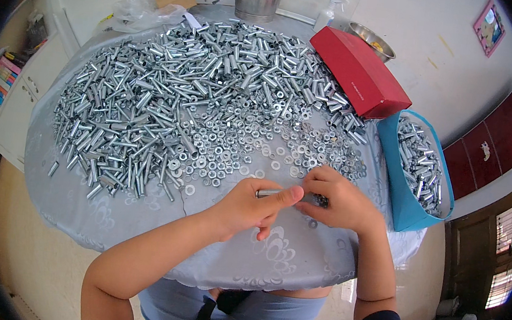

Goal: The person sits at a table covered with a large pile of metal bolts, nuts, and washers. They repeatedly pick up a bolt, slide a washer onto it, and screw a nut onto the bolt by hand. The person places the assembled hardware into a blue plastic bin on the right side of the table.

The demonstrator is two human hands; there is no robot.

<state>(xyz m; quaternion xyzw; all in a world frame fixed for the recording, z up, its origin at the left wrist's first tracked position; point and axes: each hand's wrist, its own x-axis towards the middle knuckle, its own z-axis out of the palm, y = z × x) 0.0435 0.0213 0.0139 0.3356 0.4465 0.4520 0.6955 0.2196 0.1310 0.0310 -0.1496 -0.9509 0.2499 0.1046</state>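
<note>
My left hand (251,205) is closed around a shiny metal bolt (268,193), which lies level between the thumb and fingers with its round end toward the left. My right hand (345,199) meets it at the other end, fingers pinched together. A few small dark metal pieces, which look like nuts (321,200), show in the right fingers; how they sit against the bolt is hidden. Just beyond both hands lie loose washers and nuts (215,150). A wide heap of silvery bolts and sleeves (146,89) spreads behind and to the left of them.
A grey patterned cloth (199,246) covers the round table. To the right stands a blue fabric bin (407,204) filled with metal sleeves or anchors. A red box (364,75) borders the heap at the back right, near a steel bowl (373,39). A metal bucket (259,2) stands behind.
</note>
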